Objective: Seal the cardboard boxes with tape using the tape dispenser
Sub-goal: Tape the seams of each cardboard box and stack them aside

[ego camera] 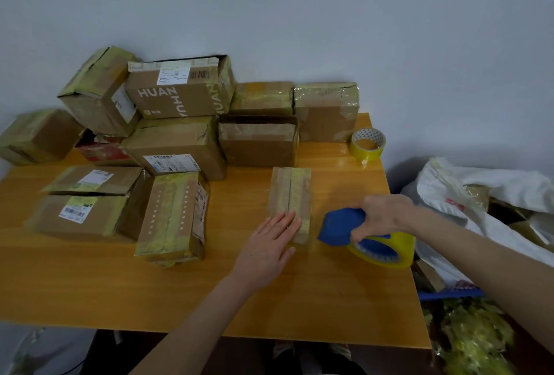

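The piled boxes look taped, and the small cardboard box on the table wears tape along its seam, so little seems left. The left hand lies flat on its near end; the right hand, grip clamped round the tape dispenser, is just beside it.

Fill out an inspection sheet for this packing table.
Surface: wooden table.
Job's things: small taped box at centre; blue tape dispenser to its right.
Clutter: cardboard boxes piled at the back and left; spare tape roll at the far right corner.
Hands: left hand flat on the small taped box; right hand grips the tape dispenser.
Cables: nothing seen.
Surroundings: grey wall; white sack to the right.
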Motion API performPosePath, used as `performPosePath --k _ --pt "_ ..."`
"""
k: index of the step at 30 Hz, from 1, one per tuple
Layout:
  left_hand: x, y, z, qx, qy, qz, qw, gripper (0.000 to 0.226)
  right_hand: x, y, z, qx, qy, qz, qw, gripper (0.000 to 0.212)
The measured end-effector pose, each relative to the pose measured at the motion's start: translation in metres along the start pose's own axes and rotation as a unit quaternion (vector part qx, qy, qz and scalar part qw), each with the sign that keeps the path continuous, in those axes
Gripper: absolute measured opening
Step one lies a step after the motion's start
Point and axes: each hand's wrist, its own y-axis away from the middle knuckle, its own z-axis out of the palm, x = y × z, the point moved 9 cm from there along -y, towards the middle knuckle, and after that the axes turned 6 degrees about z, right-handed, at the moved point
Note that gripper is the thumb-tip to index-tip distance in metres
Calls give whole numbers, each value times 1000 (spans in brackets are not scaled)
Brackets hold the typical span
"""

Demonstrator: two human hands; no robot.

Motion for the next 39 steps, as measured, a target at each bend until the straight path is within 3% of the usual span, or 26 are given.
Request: performPosePath --k 2,5,8,12,14,16,18,22,26,29,32,36,39 --pt "0 1 -2 3 0 -2 1000 61 13 1 -3 15 -10 22 1000 71" --pt "-2 -1 -5 14 -2 -2 1000 56 31 6 -21 61 -260 26 963 56" --pt "-4 -1 -10 40 44 -11 998 57 41 6 -24 128 -514 36 847 44" --pt "-24 7 -40 179 147 -91 969 43 50 -19 24 119 -705 116 689 49" --pt "-37 12 -44 201 203 -139 948 42 45 -29 46 73 -757 134 636 49" --pt "-46 16 -41 195 233 -164 938 43 38 -36 61 35 -773 147 616 47" --pt "-51 20 -39 192 237 -173 937 43 37 -41 67 29 -758 164 631 44" --pt "-52 28 -33 188 241 -185 934 44 49 -40 51 110 -601 185 770 57" --pt "-48 27 -30 182 250 -191 931 45 33 -35 39 121 -508 157 838 54" --pt "-53 29 -33 191 253 -199 927 46 16 -24 25 143 -462 135 865 56" --pt "-47 31 -37 201 250 -196 926 47 -10 1 8 241 -458 104 849 61" --pt "-35 11 -22 156 241 -214 934 59 -81 1 31 201 -425 66 880 65" --pt "-43 -1 -8 127 310 -286 898 67 -98 -9 42 210 -419 78 880 64"
